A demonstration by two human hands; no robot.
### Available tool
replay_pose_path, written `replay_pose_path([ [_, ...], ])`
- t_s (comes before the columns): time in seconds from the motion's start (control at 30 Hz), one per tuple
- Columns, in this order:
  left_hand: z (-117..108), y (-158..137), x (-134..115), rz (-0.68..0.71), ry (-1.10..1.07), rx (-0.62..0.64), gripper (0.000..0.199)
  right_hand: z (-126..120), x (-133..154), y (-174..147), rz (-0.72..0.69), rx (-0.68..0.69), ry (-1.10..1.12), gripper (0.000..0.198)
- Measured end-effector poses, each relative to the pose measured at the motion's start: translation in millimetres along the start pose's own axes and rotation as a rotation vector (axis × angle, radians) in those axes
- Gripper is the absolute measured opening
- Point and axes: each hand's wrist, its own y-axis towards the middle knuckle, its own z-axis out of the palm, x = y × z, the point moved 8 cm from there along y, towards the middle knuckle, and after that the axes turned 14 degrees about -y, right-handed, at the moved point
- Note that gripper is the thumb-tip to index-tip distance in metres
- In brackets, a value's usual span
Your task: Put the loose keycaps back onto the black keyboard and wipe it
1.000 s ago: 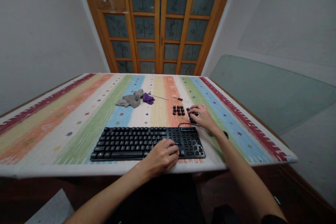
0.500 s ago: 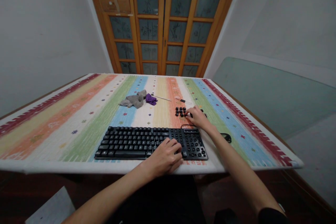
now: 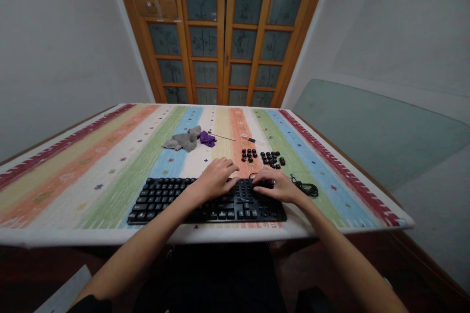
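A black keyboard lies along the table's near edge. Several places at its right end show no keycaps. My left hand is over the upper middle of the keyboard, thumb and fingers apart, with nothing visible in it. Over the number-pad end is my right hand, its thumb and fingertips brought close together at the keys. Whatever may sit between those fingertips is too small to make out. Just beyond the keyboard, loose black keycaps stand in a left group and a right group.
A coiled black cable lies right of the keyboard. Farther back are a grey cloth, a purple cloth, a thin rod and a small dark-handled tool. A striped cloth covers the table.
My right hand has come back from the loose keycaps to the keyboard's right end. My left hand has moved from the keyboard's front edge up and left toward its back edge.
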Motion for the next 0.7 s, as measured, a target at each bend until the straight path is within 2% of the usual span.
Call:
replay_pose_path([
  [0.1,3,20,24,-0.079,0.051,0.061,0.021,5,16,-5,-0.030,0.036,0.013,0.010],
  [0.2,12,37,42,-0.131,0.014,0.099,0.022,8,20,-4,-0.036,0.027,-0.007,0.011],
  [0.4,33,61,67,-0.196,-0.055,0.089,0.022,12,26,-3,-0.080,0.008,-0.013,0.014],
  [0.53,42,70,79,-0.233,-0.108,0.059,0.022,12,37,-4,-0.078,0.025,-0.112,0.014],
  [0.7,53,80,83,-0.241,-0.179,0.046,0.021,13,36,-7,0.026,-0.039,-0.209,0.016],
])
